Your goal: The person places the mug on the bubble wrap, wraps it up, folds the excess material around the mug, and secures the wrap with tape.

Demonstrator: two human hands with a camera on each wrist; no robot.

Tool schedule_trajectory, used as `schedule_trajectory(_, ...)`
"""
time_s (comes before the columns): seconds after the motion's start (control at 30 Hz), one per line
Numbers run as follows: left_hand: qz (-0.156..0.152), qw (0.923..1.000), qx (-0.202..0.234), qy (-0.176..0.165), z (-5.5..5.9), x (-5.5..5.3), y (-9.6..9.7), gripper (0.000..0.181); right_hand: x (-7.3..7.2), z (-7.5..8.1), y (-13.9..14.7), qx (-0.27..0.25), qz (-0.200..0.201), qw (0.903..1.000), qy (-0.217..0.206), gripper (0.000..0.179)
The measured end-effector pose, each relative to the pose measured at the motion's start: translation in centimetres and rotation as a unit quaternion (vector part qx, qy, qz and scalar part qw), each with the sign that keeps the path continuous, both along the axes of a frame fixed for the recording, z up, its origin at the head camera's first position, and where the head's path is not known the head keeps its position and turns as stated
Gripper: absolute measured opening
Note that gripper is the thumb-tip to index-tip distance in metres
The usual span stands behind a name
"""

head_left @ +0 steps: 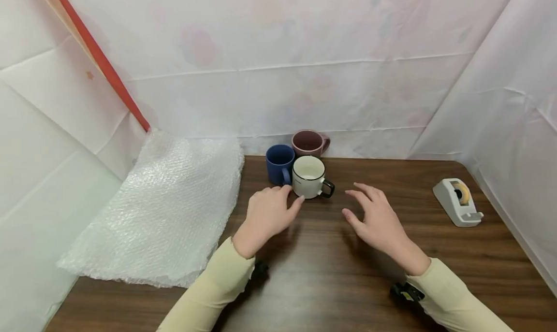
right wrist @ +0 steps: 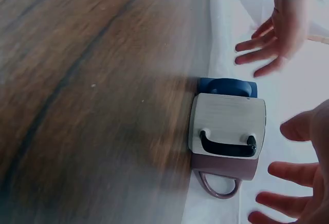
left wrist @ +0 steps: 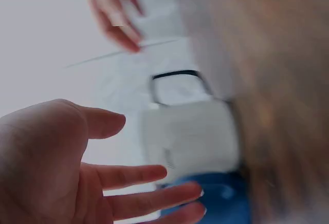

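A white mug (head_left: 307, 181) with a black rim and black handle stands upright on the wooden table. Close to it are a blue mug (head_left: 278, 166) at its left and a dusty-pink mug (head_left: 308, 142) behind. My left hand (head_left: 269, 213) hovers just in front of the blue and white mugs, thumb and fingers apart; contact cannot be made out. To the right of the white mug's handle, my right hand (head_left: 377, 220) hangs over the table, its fingers spread and holding nothing. The right wrist view shows the same white mug (right wrist: 226, 116) a short way from the fingers.
A sheet of bubble wrap (head_left: 165, 206) covers the table's left side. At the right edge stands a white tape dispenser (head_left: 452, 204) with yellowish tape. White patterned cloth (head_left: 270, 56) hangs behind, with a red strip (head_left: 104, 61) at the upper left.
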State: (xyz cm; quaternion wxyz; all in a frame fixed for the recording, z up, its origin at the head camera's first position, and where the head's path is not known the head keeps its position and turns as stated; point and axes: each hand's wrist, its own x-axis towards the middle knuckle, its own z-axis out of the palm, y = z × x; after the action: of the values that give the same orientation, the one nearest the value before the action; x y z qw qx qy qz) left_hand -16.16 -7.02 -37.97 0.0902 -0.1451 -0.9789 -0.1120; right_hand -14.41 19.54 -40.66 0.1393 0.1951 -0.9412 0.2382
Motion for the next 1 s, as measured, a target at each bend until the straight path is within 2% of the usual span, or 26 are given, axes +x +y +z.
schedule_trajectory(0.13,-0.001,0.9962,0.084,-0.023,1.9,-0.6,1.0,0.043,0.0,0.1,0.0,-0.021,0.002,0.9998,-0.007,0.028)
schedule_trajectory(0.23,0.019,0.9920,0.122,-0.028,3.3,-1.6,0.7,0.039,0.0,0.1,-0.1,-0.029,0.003,0.9992,-0.026,0.025)
schedule_trajectory(0.37,0.079,0.9856,0.145,-0.036,5.0,-4.0,-1.1,0.041,0.0,0.1,0.0,-0.039,0.004,0.9985,-0.038,0.023)
schedule_trajectory(0.5,0.164,0.9729,0.150,-0.064,5.5,-6.7,-3.7,0.037,-0.2,0.1,0.0,-0.043,0.003,0.9983,-0.040,0.021)
schedule_trajectory(0.6,0.228,0.9601,0.128,-0.100,5.2,-8.3,-5.6,0.038,-0.3,0.2,-0.2,-0.042,0.004,0.9983,-0.040,0.022)
schedule_trajectory(0.67,0.254,0.9517,0.111,-0.132,4.6,-9.1,-6.7,0.049,-0.3,0.2,-0.3,-0.041,0.005,0.9983,-0.041,0.022)
schedule_trajectory(0.77,0.273,0.9395,0.092,-0.184,3.2,-9.6,-7.9,0.072,-0.3,0.2,-0.5,-0.039,0.005,0.9983,-0.041,0.022)
schedule_trajectory(0.83,0.273,0.9351,0.081,-0.211,2.1,-9.6,-8.5,0.080,-0.3,0.1,-0.6,-0.039,0.007,0.9982,-0.045,0.023)
schedule_trajectory(0.9,0.268,0.9317,0.082,-0.231,1.2,-9.4,-9.1,0.074,-0.2,0.0,-0.7,-0.039,0.009,0.9979,-0.050,0.023)
schedule_trajectory(1.0,0.247,0.9367,0.079,-0.235,0.3,-8.9,-10.2,0.042,-0.1,-0.1,-0.7,-0.039,0.013,0.9974,-0.059,0.024)
